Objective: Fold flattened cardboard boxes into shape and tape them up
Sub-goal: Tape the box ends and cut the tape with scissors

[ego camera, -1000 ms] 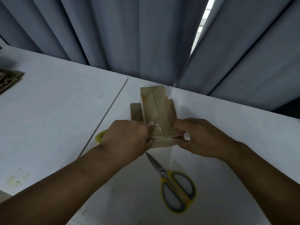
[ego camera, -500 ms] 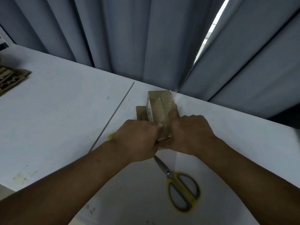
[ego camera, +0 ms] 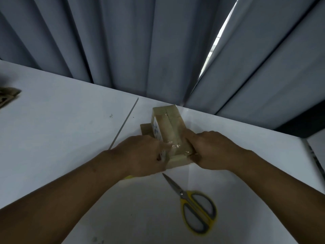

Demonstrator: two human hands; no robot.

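Grey-blue curtains hang in folds behind a white counter, with a bright slit of daylight between two panels up beyond the right hand. Both forearms reach in from the near edge and converge at mid-counter, wrists angled inward.

The left hand lies knuckles up, its fingers curled round the near left side of a small cardboard box, the thumb tip pressing on the top near the front edge. The right hand grips the opposite side, fingers bent over the box's right face and top. The box sits on the counter between the two hands and stretches away from them toward the curtains. Clear tape runs shiny along its top seam and wrinkles between the thumbs.

Just past the left hand's knuckles, a low brown cardboard piece sits against the box. A yellow sliver shows under the left wrist; what it is cannot be told. Yellow-handled scissors lie closed, nearer the person than the right hand, blades pointing at the box. Far out beyond the left forearm rests some flattened cardboard.
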